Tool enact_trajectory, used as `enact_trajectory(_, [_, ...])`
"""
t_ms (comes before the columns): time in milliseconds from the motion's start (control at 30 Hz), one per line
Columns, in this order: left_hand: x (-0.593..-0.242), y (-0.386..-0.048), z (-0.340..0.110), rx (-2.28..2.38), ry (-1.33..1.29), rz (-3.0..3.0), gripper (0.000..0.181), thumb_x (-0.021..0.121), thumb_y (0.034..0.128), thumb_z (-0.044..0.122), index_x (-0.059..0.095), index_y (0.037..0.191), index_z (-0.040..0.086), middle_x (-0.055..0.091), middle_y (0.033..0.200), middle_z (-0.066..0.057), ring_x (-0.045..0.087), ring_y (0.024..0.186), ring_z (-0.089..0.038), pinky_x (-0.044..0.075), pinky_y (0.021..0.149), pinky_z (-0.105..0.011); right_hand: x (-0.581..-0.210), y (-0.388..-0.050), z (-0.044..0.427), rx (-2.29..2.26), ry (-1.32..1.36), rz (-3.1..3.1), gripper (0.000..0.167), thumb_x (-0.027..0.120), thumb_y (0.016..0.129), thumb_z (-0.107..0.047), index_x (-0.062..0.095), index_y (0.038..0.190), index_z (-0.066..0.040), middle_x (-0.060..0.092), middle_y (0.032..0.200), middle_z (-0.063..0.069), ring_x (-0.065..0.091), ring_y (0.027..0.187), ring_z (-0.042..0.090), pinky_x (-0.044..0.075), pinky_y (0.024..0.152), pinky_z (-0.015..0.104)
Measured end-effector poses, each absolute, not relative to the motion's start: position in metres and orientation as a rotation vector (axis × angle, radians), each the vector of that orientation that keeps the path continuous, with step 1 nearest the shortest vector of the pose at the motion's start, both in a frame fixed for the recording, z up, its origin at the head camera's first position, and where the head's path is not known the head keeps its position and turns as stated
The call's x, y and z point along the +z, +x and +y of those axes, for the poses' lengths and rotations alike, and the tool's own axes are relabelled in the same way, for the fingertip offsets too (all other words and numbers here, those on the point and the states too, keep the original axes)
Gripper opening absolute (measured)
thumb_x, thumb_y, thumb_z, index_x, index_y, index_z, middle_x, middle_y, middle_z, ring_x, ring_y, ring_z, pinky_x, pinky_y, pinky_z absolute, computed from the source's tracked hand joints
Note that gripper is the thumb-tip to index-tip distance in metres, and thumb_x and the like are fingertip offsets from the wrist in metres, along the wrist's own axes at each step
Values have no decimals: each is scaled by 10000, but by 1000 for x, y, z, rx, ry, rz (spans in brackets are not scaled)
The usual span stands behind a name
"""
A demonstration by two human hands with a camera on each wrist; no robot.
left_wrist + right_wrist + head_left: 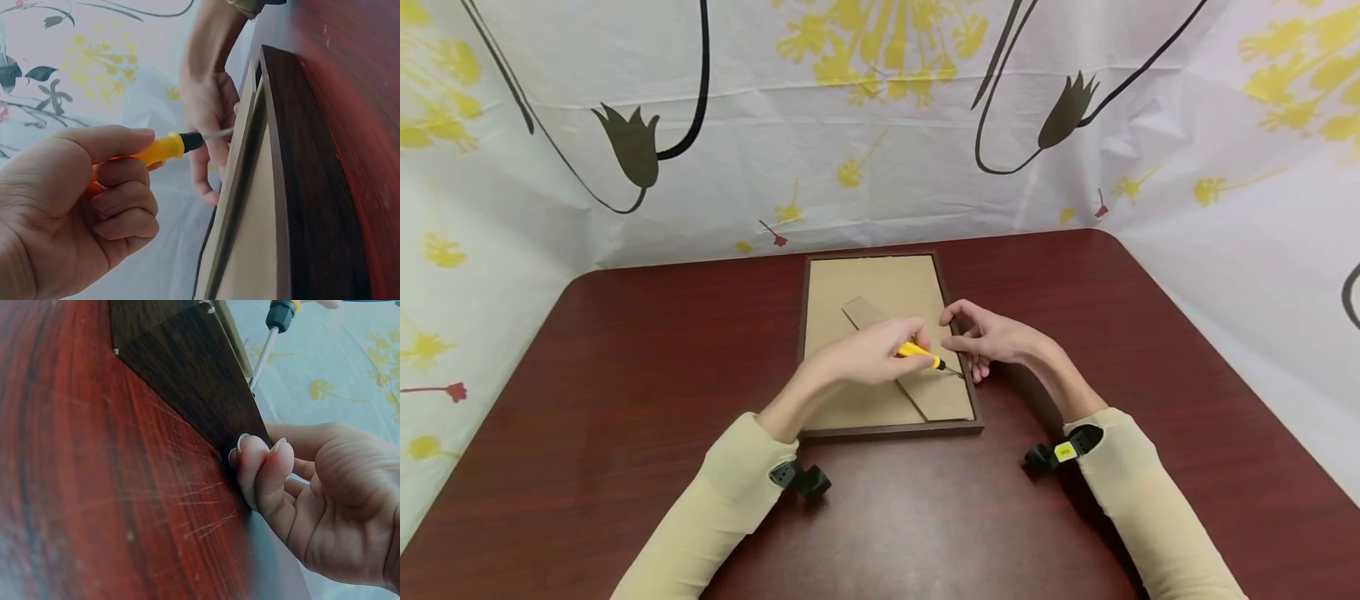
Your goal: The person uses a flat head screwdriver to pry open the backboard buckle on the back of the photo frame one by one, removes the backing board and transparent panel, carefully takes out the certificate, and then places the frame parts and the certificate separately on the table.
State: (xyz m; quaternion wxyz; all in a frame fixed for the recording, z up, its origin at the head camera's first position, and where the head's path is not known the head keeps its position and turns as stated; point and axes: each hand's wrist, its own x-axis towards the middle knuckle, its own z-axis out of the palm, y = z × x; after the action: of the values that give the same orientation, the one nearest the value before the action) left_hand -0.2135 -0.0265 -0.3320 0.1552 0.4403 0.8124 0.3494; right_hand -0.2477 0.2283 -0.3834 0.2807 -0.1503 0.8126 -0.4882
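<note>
Head view, frame: dark-brown wooden rectangular frame (891,430) lies on the red-brown table (685,358), tan fibreboard backing (880,273) upward.
Head view, screwdriver: left hand (868,352) grasps the yellow-handled, black-collared screwdriver (916,353), tip at the right inner edge; apparently working the backing's fixing.
Left wrist view, tip: hidden beyond the tan strut (226,206).
Right wrist view, rail: right hand (325,494) grips the frame's side; next move seemingly calls for firm bracing, controlled tip pressure.
</note>
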Motion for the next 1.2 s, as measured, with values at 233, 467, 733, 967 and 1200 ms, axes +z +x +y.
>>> enact_trajectory(233, [-319, -212, -6, 932, 1330, 2380, 77, 610, 997, 106, 573, 982, 40, 572, 851, -16, 506, 739, -95, 423, 696, -222, -384, -249, 231, -1308, -462, 2173, 397, 593, 1034, -150, 346, 1333, -63, 584, 605, 146, 601, 465, 220, 505, 462, 302])
enact_trajectory(467, [-298, -211, 19, 695, 1372, 2464, 146, 572, 997, 84, 522, 860, 88, 467, 766, 19, 442, 689, -91, 365, 656, -202, -385, -247, 236, -1385, -534, 2102, 308, 434, 1030, 46, 290, 1302, 27, 622, 682, 155, 610, 471, 168, 494, 446, 255])
enact_trajectory(733, [-304, -217, 13, 738, 1343, 2475, 130, 659, 988, 169, 602, 927, 70, 536, 723, 41, 480, 653, -81, 399, 655, -199, -386, -248, 234, -1351, -496, 2116, 282, 441, 1053, -3, 301, 1297, -24, 621, 700, 159, 611, 489, 196, 499, 461, 269])
enact_trajectory(967, [-310, -215, 13, 876, 1307, 2474, 145, 667, 983, 189, 623, 1004, 53, 649, 669, 41, 612, 686, -92, 461, 727, -203, -385, -248, 236, -1354, -501, 2108, 325, 455, 1050, -6, 292, 1332, -15, 640, 728, 159, 616, 497, 200, 503, 466, 269])
enact_trajectory(1200, [-309, -209, 28, 832, 1349, 2573, 242, 672, 993, 231, 620, 1105, 22, 603, 788, 3, 594, 715, -118, 453, 701, -199, -385, -250, 237, -1409, -632, 2023, 186, 629, 993, -40, 564, 979, 135, 703, 750, 112, 634, 496, 146, 518, 473, 250])
